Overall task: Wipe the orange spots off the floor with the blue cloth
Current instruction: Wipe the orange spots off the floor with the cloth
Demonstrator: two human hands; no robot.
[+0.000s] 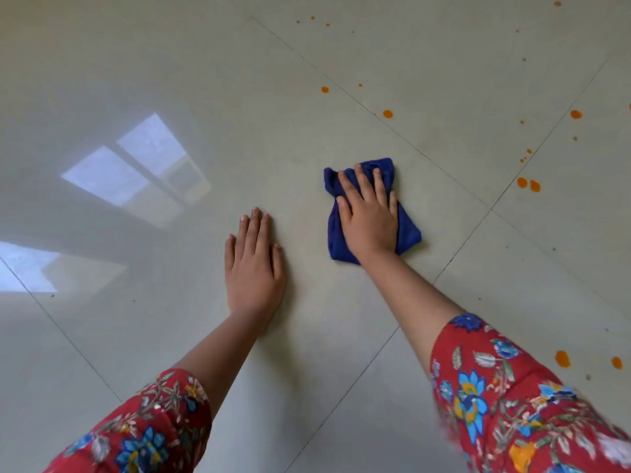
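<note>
A crumpled blue cloth [408, 230] lies on the pale tiled floor [307, 336] right of centre. My right hand [370, 213] presses flat on top of it, fingers spread forward. My left hand [254, 264] rests palm down on bare tile to the cloth's left, holding nothing. Orange spots dot the floor to the right and beyond the cloth: one [388, 114] just ahead, a pair [528, 184] to the right, a pair [562, 358] near my right sleeve, and one [575, 114] farther out. Several tiny specks [312, 18] lie at the top.
Dark grout lines cross the glossy tiles diagonally. Window light reflects as bright patches [136, 165] on the left part of the floor. My red floral sleeves [512, 404] fill the lower corners of the view.
</note>
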